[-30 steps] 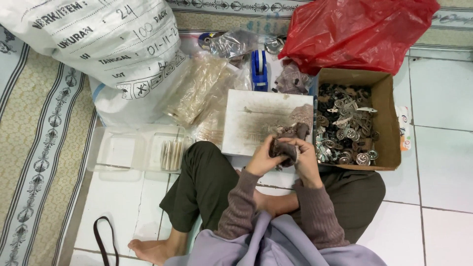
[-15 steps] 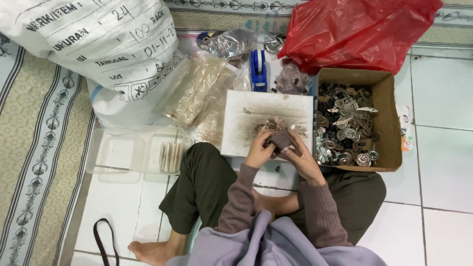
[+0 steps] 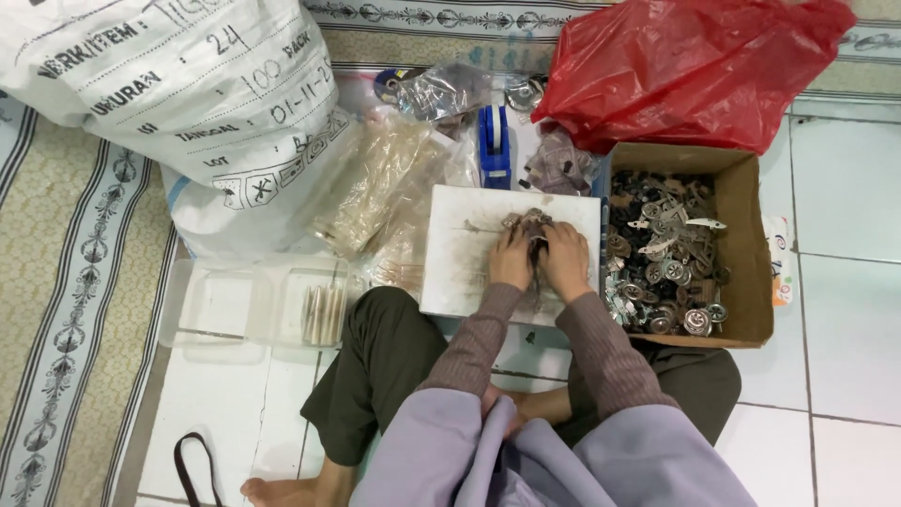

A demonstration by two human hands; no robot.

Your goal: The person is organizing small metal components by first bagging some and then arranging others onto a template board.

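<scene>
A white sack leaned at the far left, clear trays beside her knee. On the white board, her left hand and right hand pressed together over 1 small heap of metal bits, corralling them. The cardboard box sat within reach.

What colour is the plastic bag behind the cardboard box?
Red, glossy and crumpled: the plastic bag, in the head view, behind the cardboard box.
</scene>
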